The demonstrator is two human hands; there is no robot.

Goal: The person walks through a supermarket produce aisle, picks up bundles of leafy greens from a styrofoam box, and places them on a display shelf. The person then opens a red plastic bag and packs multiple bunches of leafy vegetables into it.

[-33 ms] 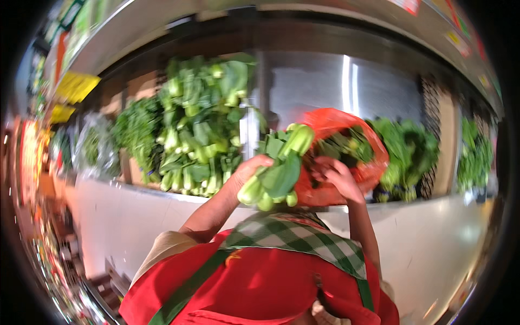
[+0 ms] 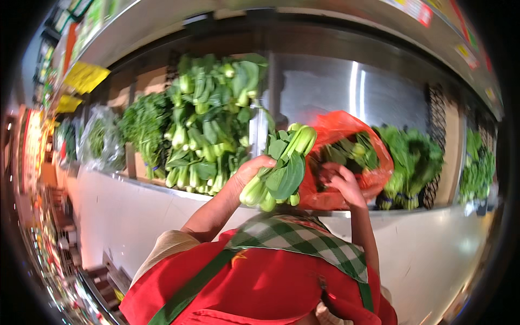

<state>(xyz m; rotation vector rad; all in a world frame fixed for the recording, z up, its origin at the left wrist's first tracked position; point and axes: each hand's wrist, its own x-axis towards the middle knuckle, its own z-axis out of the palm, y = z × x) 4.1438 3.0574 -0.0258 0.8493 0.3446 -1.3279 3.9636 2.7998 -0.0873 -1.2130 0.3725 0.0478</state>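
My left hand is closed round several heads of bok choy, their pale stems pointing both up and down. They are held in front of my chest, beside the mouth of a red plastic bag. The bag stands with its mouth spread on the shelf's front edge, and leafy greens show inside. My right hand reaches into the bag's mouth near those greens. Its fingers look apart, with the tips in shadow; nothing held shows between them.
A tall stack of bok choy fills the shelf's left part, beside bunched leafy herbs and a clear bag of greens. Lettuce-like greens stand right of the red bag. A metal shelf edge overhangs; a pale front panel lies below.
The whole view has shifted slightly, so the shelf appears a little farther right. Both hands keep their places, the left still with the bok choy.
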